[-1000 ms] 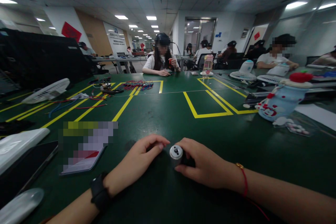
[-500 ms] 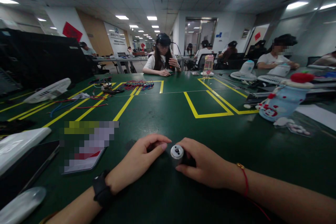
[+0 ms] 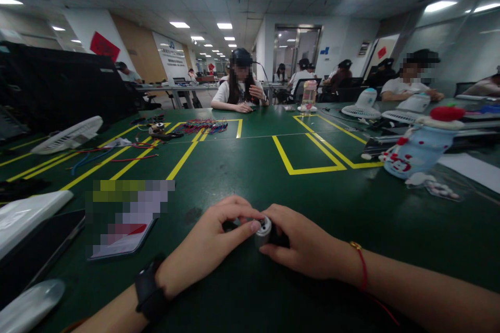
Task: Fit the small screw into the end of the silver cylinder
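Note:
A small silver metal cylinder [image 3: 263,238] stands upright on the green table [image 3: 219,166], its round top facing up with a small shaft and dark holes. My right hand [image 3: 299,237] grips it from the right, thumb in front and fingers behind. From the left, my left hand [image 3: 230,221] reaches the cylinder's top, with thumb and index fingertip closed together at the small shaft. Those fingertips partly cover the top, and whatever lies between them is too small to make out.
At the left are a phone-like item [image 3: 133,234], a white fan [image 3: 68,135] and coloured wires [image 3: 203,126]. A blue bottle [image 3: 420,151] with a red top and a bead packet [image 3: 439,190] are at the right. Across the table sits a person [image 3: 238,83].
My left hand has moved right, onto the cylinder's top, and its thumb and index finger have closed there. My right hand keeps its grip on the cylinder.

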Demonstrator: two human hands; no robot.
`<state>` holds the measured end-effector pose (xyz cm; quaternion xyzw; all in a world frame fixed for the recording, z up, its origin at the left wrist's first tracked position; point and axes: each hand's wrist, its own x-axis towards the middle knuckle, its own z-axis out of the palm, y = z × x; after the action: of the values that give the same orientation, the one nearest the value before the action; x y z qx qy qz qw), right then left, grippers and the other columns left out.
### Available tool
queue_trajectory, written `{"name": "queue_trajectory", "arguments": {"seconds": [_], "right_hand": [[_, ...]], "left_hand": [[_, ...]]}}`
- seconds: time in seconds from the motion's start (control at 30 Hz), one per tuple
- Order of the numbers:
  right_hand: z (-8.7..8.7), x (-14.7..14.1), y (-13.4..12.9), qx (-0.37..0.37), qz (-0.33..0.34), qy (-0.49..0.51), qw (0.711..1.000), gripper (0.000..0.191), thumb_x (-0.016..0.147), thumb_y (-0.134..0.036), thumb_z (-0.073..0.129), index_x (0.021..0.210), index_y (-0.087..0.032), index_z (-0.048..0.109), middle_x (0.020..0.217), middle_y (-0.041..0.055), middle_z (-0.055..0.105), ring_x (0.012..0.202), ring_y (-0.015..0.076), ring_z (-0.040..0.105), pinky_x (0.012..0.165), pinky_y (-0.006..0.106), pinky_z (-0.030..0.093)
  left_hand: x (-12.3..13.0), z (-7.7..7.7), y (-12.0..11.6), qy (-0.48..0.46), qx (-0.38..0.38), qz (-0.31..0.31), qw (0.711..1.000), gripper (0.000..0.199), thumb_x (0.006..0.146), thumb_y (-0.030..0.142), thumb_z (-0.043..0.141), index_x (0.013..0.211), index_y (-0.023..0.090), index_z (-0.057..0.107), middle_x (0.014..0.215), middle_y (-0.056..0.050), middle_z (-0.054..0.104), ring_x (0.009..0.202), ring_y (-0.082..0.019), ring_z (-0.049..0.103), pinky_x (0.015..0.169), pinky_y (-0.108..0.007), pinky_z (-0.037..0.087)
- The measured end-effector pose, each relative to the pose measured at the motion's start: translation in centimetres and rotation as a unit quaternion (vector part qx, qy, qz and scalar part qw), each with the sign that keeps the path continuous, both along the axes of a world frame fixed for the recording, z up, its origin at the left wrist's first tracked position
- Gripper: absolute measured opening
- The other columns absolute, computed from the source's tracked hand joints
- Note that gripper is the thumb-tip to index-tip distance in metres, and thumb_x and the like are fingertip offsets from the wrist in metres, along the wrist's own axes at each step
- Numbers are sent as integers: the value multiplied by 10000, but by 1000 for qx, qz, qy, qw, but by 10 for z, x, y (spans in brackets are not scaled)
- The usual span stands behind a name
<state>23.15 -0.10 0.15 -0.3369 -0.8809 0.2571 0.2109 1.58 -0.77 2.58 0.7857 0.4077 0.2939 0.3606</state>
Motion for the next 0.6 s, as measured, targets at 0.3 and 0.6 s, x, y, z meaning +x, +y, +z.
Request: {"name": "queue_trajectory", "arguments": {"seconds": [0.3,0.6], "right_hand": [[0,-1,-1,11,5,8,1000,221,799,-203,662,974,-177,530,913,20,536,779,157,466,687,288,375],[3,0,-2,2,3,14,1000,237,790,-202,672,987,-178,544,926,25,551,787,161,477,710,294,386]], "left_hand": [[7,3,-2,-28,3,25,999,141,906,251,590,901,221,728,944,-29,624,902,-186,602,824,-332,454],[-3,-2,1,-67,-2,40,997,140,911,276,588,938,252,723,970,-20,621,918,-182,597,836,-317,450]]}}
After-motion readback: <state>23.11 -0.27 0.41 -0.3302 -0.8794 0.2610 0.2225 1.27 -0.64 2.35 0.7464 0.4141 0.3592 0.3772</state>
